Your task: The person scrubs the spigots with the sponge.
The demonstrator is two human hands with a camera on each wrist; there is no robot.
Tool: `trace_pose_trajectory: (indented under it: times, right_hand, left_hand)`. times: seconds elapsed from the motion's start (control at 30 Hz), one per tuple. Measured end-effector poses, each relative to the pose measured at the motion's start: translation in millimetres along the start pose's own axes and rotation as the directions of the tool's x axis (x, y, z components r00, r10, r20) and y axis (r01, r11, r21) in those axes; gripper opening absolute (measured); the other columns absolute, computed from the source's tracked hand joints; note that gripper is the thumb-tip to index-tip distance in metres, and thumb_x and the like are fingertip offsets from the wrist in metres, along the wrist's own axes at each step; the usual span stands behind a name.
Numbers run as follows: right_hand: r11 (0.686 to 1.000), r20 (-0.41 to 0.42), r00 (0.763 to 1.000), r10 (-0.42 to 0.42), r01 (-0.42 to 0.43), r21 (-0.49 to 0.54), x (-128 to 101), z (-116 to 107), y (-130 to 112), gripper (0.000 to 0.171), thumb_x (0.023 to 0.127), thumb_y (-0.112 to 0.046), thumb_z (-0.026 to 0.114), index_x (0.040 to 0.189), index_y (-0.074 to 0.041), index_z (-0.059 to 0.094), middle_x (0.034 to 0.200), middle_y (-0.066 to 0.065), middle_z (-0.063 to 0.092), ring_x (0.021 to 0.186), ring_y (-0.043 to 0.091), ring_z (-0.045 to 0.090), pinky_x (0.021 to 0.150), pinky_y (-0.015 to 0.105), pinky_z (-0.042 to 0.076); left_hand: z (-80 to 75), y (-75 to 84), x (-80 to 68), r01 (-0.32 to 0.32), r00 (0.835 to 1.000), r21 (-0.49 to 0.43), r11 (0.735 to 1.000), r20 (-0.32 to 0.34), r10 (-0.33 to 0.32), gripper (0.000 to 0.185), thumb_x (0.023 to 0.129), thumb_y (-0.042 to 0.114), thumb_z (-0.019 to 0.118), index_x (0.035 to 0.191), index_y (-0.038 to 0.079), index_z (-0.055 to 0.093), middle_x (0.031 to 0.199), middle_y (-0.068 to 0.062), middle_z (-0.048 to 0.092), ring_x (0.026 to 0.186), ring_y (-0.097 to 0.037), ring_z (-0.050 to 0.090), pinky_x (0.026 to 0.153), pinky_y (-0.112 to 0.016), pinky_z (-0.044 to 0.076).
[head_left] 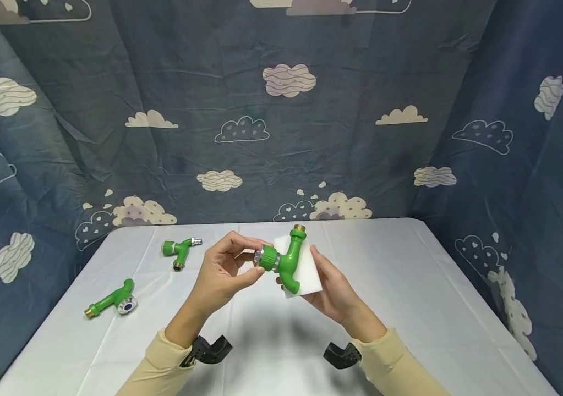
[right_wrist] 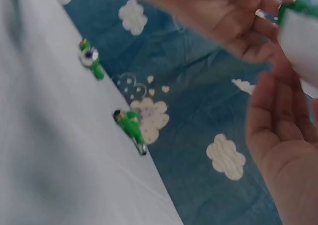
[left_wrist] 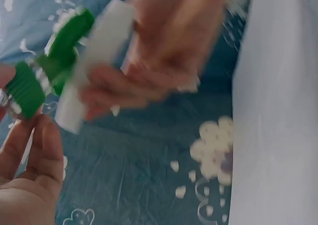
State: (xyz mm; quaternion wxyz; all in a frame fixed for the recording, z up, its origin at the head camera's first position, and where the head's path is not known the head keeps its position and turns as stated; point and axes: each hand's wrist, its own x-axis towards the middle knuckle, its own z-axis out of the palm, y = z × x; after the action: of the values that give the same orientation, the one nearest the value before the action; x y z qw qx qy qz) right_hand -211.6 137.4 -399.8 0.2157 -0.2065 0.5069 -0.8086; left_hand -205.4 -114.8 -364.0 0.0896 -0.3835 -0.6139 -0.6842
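Note:
A green tap (head_left: 288,264) with a brass threaded end is held up above the table, its knob end pinched between the thumb and fingers of my left hand (head_left: 227,267). Behind it, my right hand (head_left: 333,291) grips a white rectangular sponge (head_left: 311,275). In the head view the tap overlaps the sponge's face; whether the two touch I cannot tell. Seen from the left wrist, the sponge (left_wrist: 94,61) is a thick pale slab with the right fingers curled round it. From the right wrist, the sponge (right_wrist: 300,46) hides most of the tap.
Two more green taps lie on the left of the white-covered table (head_left: 410,308): one tap (head_left: 180,251) farther back, another tap (head_left: 115,300) nearer with a round silver knob face. A dark blue cloud-patterned curtain (head_left: 340,137) surrounds the back and sides.

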Motion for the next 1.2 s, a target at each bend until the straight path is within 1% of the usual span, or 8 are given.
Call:
trace_pose_trajectory:
  times: [0.37,0.5,0.6,0.73,0.8,0.87,1.0,1.2]
  right_hand:
    - [0.974,-0.020,0.987,-0.158,0.159,0.162,-9,-4,-25,0.050,0.115,-0.056,0.033,0.152,-0.027,0.049,0.129,0.001,0.072,0.113,0.013,0.073,0.092,0.026,0.063]
    - [0.938,-0.097,0.933,-0.346,0.345,-0.025,-11,-7,-32,0.037,0.117,-0.042,0.037,0.149,-0.028,0.051,0.128,-0.003,0.072,0.114,0.012,0.071,0.093,0.027,0.061]
    - [0.760,-0.101,0.810,-0.578,0.488,-0.429,-9,-2,-32,0.034,0.112,-0.012,0.052,0.145,-0.017,0.056,0.131,-0.003,0.068,0.115,0.012,0.067,0.095,0.024,0.059]
    - [0.272,0.116,0.623,-0.774,0.493,-0.826,-6,10,-23,0.041,0.098,-0.006,0.076,0.136,-0.002,0.063,0.133,0.012,0.065,0.120,0.021,0.065,0.093,0.027,0.060]
    - [0.100,0.227,0.596,-0.770,0.464,-0.880,-4,17,-18,0.041,0.100,-0.024,0.079,0.134,-0.005,0.066,0.134,0.017,0.063,0.124,0.027,0.063,0.089,0.033,0.063]
    - [-0.007,0.285,0.594,-0.752,0.426,-0.905,-3,20,-14,0.043,0.103,-0.041,0.074,0.133,-0.010,0.068,0.135,0.018,0.061,0.126,0.030,0.061,0.084,0.040,0.065]
    - [-0.037,0.281,0.613,-0.738,0.379,-0.925,-1,17,-11,0.043,0.104,-0.044,0.070,0.133,-0.013,0.068,0.136,0.018,0.059,0.126,0.034,0.060,0.082,0.049,0.066]
    - [0.036,0.148,0.638,-0.756,0.265,-0.963,1,-3,-13,0.049,0.091,-0.013,0.087,0.135,-0.011,0.066,0.135,0.017,0.062,0.120,0.033,0.066,0.084,0.051,0.066]
  left_hand:
    - [-10.9,-6.7,2.3,-0.093,0.995,0.380,0.921,0.076,0.069,0.040,0.079,-0.011,0.085,0.109,0.009,0.068,0.111,-0.012,0.079,0.098,-0.012,0.075,0.080,-0.027,0.064]
    - [-13.4,-10.1,1.7,-0.014,1.000,0.384,0.923,-0.007,0.018,0.033,0.081,-0.011,0.083,0.106,0.006,0.070,0.107,-0.011,0.078,0.089,-0.008,0.074,0.080,-0.027,0.066]
    - [-8.1,-13.2,1.7,0.175,0.980,0.159,0.972,-0.127,-0.156,0.021,0.088,-0.011,0.077,0.093,0.001,0.060,0.109,-0.013,0.076,0.090,-0.011,0.078,0.082,-0.030,0.068]
    - [4.7,-15.0,2.9,0.381,0.893,-0.218,0.898,-0.166,-0.419,0.017,0.099,-0.001,0.069,0.099,0.007,0.054,0.110,-0.006,0.076,0.094,-0.018,0.081,0.088,-0.033,0.067]
    - [9.0,-14.1,3.2,0.433,0.868,-0.298,0.851,-0.116,-0.483,0.016,0.101,0.003,0.067,0.111,0.011,0.057,0.110,-0.002,0.077,0.096,-0.016,0.079,0.090,-0.031,0.066]
    - [11.2,-12.2,2.9,0.459,0.862,-0.321,0.828,-0.063,-0.502,0.023,0.102,0.004,0.066,0.122,0.013,0.059,0.108,-0.001,0.079,0.096,-0.013,0.077,0.089,-0.028,0.065]
    - [9.5,-9.1,1.3,0.467,0.873,-0.323,0.823,0.022,-0.487,0.021,0.102,0.003,0.064,0.122,0.008,0.064,0.105,-0.001,0.080,0.094,-0.012,0.076,0.086,-0.026,0.064]
    - [1.1,-4.9,-1.1,0.445,0.895,-0.322,0.836,0.145,-0.421,0.022,0.100,0.003,0.063,0.120,0.013,0.065,0.111,-0.002,0.080,0.102,-0.016,0.078,0.088,-0.029,0.064]
